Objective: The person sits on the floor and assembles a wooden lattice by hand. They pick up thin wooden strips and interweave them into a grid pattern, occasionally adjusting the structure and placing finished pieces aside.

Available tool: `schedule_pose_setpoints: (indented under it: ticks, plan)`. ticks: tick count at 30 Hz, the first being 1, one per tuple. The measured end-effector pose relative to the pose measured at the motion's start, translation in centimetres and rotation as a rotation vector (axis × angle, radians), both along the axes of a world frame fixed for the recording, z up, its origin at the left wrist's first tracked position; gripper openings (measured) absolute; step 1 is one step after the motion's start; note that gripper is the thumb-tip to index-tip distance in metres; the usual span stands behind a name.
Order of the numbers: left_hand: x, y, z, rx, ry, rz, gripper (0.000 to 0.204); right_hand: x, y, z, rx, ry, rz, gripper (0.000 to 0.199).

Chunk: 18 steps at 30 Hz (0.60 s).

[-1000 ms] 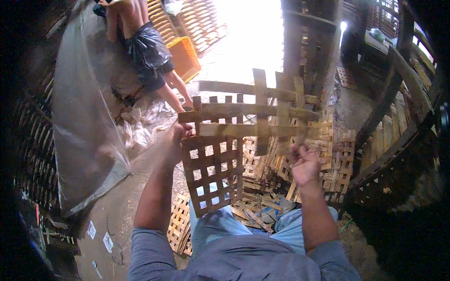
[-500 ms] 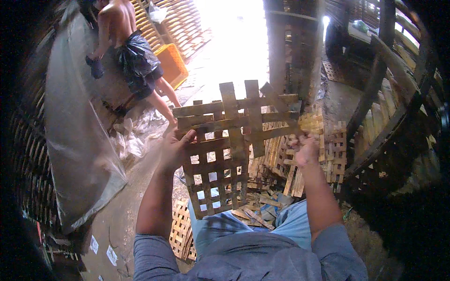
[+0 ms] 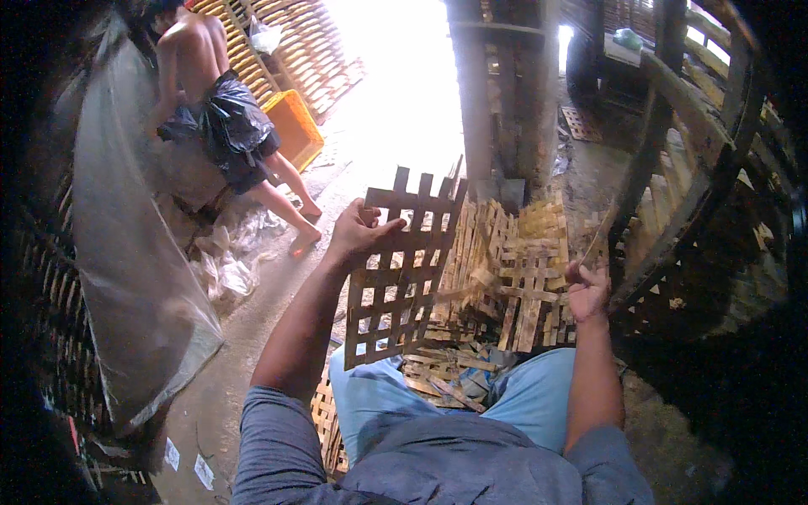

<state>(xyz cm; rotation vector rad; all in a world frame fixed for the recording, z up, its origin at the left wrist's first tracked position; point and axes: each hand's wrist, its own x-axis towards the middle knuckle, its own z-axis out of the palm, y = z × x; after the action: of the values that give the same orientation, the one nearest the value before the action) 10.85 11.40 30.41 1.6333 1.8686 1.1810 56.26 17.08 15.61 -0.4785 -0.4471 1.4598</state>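
Left hand [image 3: 358,231] is clasping the upper left edge of a woven lattice [image 3: 404,269], holding it upright above the lap. At 3 o'clock from it, right hand [image 3: 587,290] is pinching a thin strip [image 3: 599,236]. Lattice pile [image 3: 513,278] is lying behind; another person [image 3: 223,126] is standing at 10 o'clock.

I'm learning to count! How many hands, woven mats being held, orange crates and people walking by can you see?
Hands of the person weaving: 2, left hand and right hand
Woven lattice mat held up: 1
Orange crate: 1
Other person walking by: 1
Total: 5
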Motion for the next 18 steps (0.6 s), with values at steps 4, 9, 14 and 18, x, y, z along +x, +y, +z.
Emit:
schedule_pose_setpoints:
  ticks: [4,9,14,18]
  plan:
    - [0.8,-0.7,4.7,0.112,-0.301,-0.2,0.03,-0.5,-1.3,3.8,-0.02,-0.201,0.129,0.031]
    - [1.6,-3.6,9.3,0.11,-0.233,-0.261,0.042,-4.0,-1.2,9.6,0.295,-0.121,0.301,0.021]
    - [0.5,-4.0,8.1,0.031,-0.095,-0.31,0.05,-11.0,-5.8,19.9,0.608,-0.11,0.387,0.026]
    - [2.4,-5.5,7.2,-0.111,-0.023,-0.293,0.042,-14.9,-6.3,22.9,0.641,-0.103,0.556,0.038]
